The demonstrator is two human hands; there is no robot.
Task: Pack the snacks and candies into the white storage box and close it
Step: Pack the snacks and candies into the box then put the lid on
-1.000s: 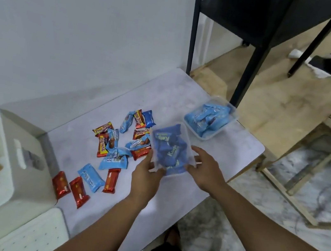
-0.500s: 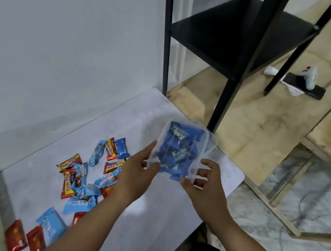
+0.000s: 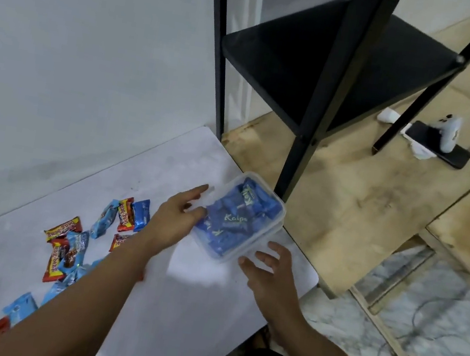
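Clear candy tub between loose-fingered left hand and spread, empty right hand.

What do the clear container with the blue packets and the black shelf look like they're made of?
The container looks like thin clear plastic, slightly frosted: the blue packets show through its walls and lid. The packets seem to be glossy printed foil or plastic film. The shelf is matte black, perhaps painted metal or wood; the pictures can't settle which.

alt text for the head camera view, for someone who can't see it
A person's left hand touches a clear plastic container of blue snack packets on a white table, while the right hand hovers open beside it. Loose wrapped candies lie scattered at left; a black shelf stands behind.
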